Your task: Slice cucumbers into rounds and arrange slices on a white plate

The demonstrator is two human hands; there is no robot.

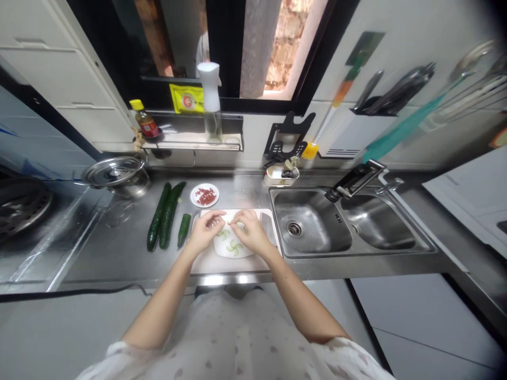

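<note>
Both hands hover over a white plate (242, 254) that rests on a white cutting board (206, 266). My left hand (206, 230) has its fingers curled in toward the thumb above the plate's left side. Opposite it, my right hand (250, 230) is closed in a pinch, its fingertips close to the left ones. Whatever is between the fingers is too small to make out. Thin green-edged slices form a pinwheel (234, 247) on the plate, with another slice group (223, 235) partly under the hands. A grey, blade-like strip (269, 228) lies along the board's right side.
Left of the board lie a short cucumber piece (184, 230) and two whole cucumbers (159, 216) (171, 214). Behind is a small dish (193, 197) of red bits. A lidded steel pot (134, 182) stands farther left; a double sink (312, 245) adjoins on the right.
</note>
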